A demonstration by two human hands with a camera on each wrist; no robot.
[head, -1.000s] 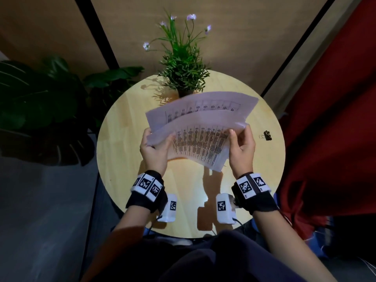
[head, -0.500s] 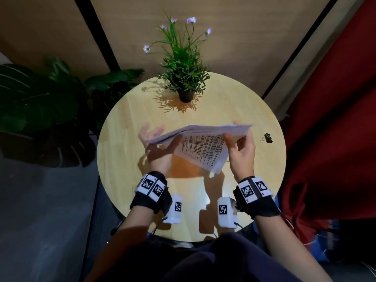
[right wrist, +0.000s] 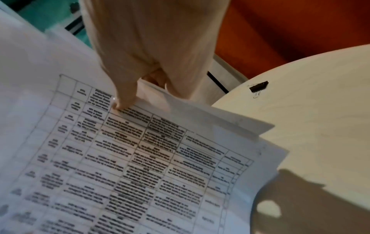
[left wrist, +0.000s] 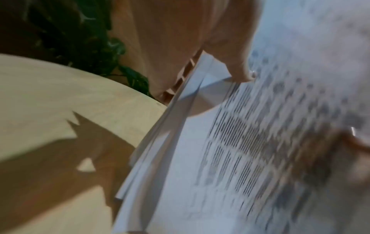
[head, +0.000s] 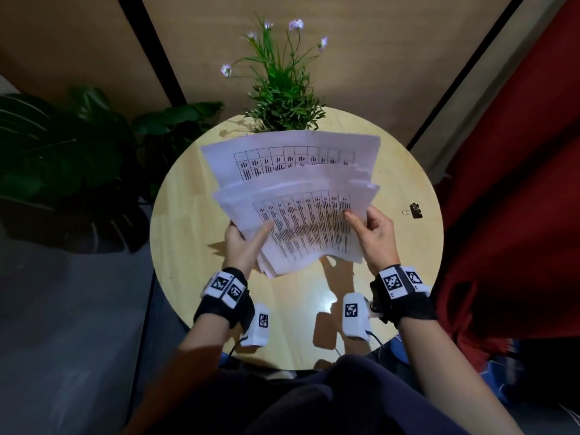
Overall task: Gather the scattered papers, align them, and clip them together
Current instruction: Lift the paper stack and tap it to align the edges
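Observation:
A stack of white printed papers point(head: 301, 215) with tables on them is held upright above the round wooden table point(head: 188, 215), its sheets uneven at the top and sides. My left hand point(head: 244, 243) grips the stack's left edge, thumb on the front sheet point(left wrist: 230, 142). My right hand point(head: 373, 233) grips the right edge, thumb pressed on the printed table point(right wrist: 140, 158). A black binder clip point(head: 415, 210) lies on the table to the right of the stack, also seen in the right wrist view point(right wrist: 258, 87), apart from both hands.
A small potted plant point(head: 282, 98) with pale flowers stands at the table's far edge, just behind the papers. Large dark leaves point(head: 62, 158) fill the floor at left. A red curtain point(head: 518, 199) hangs close on the right.
The stack has tipped from nearly flat back up to facing me, and both hands have shifted their hold along its side edges. The binder clip has not moved.

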